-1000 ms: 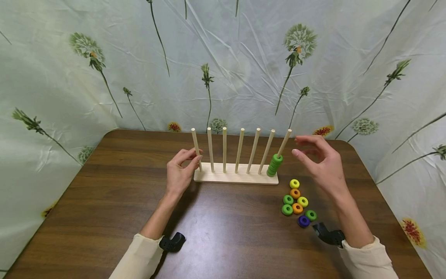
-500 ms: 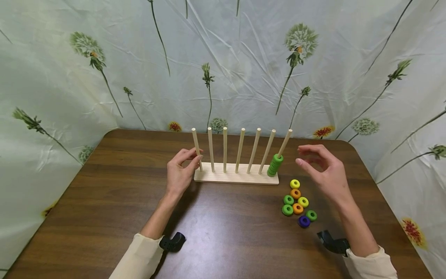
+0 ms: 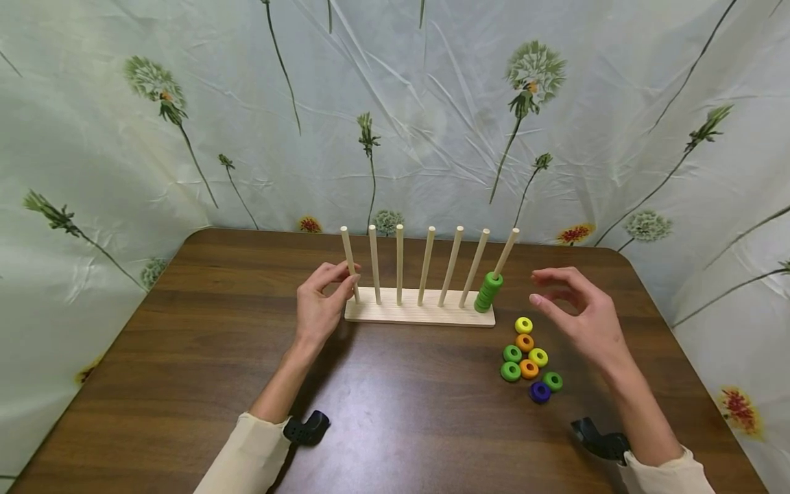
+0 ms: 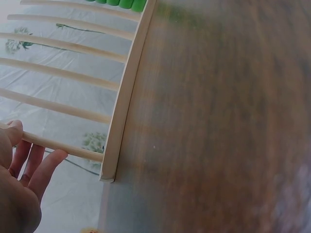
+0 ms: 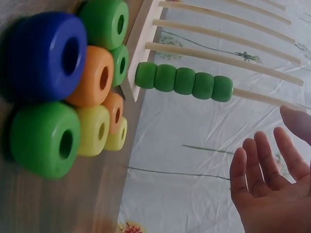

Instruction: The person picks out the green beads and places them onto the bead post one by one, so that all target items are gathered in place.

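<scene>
A pale wooden base [image 3: 420,315] bears a row of several upright pegs. Thumb and fingers of my left hand [image 3: 317,302] pinch the leftmost peg [image 4: 80,152], as the left wrist view also shows. On the rightmost peg [image 3: 506,252] sits a stack of several green rings [image 3: 488,293]. To the right of that peg hovers my right hand [image 3: 583,315], its fingers bent loosely, with nothing in them. Below and left of it lie loose rings: a blue ring [image 5: 47,56], two orange, two yellow and three green, among them a green ring [image 5: 46,140] beside the blue one.
The brown wooden table [image 3: 407,425] stretches under everything. Behind it hangs a pale curtain [image 3: 432,123] with printed dandelions, near the table's far edge. Black straps with small cameras are on both wrists, below light sleeves [image 3: 247,453].
My right hand has drawn away from the rightmost peg, to the right and down toward me. The left hand keeps its hold on the leftmost peg. The rings have not moved.
</scene>
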A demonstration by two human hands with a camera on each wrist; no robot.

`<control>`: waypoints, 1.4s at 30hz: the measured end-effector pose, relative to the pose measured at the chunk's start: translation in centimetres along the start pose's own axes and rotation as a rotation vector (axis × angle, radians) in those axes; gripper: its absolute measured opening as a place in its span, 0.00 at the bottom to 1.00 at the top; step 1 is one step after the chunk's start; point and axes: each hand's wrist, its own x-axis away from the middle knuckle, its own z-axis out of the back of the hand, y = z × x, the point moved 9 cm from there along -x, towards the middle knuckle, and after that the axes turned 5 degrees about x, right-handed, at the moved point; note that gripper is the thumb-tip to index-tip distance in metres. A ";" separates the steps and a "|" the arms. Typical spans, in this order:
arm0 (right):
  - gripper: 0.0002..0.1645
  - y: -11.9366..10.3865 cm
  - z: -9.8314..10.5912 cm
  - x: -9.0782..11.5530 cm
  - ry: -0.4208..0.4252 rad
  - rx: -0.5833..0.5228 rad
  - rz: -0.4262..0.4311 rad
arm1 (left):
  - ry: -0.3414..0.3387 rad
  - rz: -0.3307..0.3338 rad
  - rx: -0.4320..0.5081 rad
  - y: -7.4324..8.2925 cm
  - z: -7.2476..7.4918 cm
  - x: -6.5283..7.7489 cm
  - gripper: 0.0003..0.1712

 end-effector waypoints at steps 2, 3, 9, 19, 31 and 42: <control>0.22 0.1 0.1 0.2 -0.008 0.001 0.004 | 0.000 0.001 0.000 0.0 0.0 0.0 0.12; 0.23 0.2 0.2 0.2 -0.012 0.000 0.006 | -0.001 0.001 0.000 0.0 0.0 0.0 0.12; 0.22 0.8 0.4 0.9 -0.032 0.000 0.014 | -0.006 0.007 -0.008 0.0 -0.1 -0.1 0.12; 0.22 1.4 0.4 2.1 -0.071 0.036 0.013 | -0.005 0.012 -0.010 0.1 -0.2 0.6 0.13; 0.21 2.5 1.2 3.6 -0.125 0.088 0.003 | 0.010 -0.017 -0.030 0.4 -0.3 1.1 0.12; 0.22 3.7 1.2 4.8 -0.223 0.126 0.003 | 0.019 -0.023 -0.033 0.3 -0.1 1.1 0.12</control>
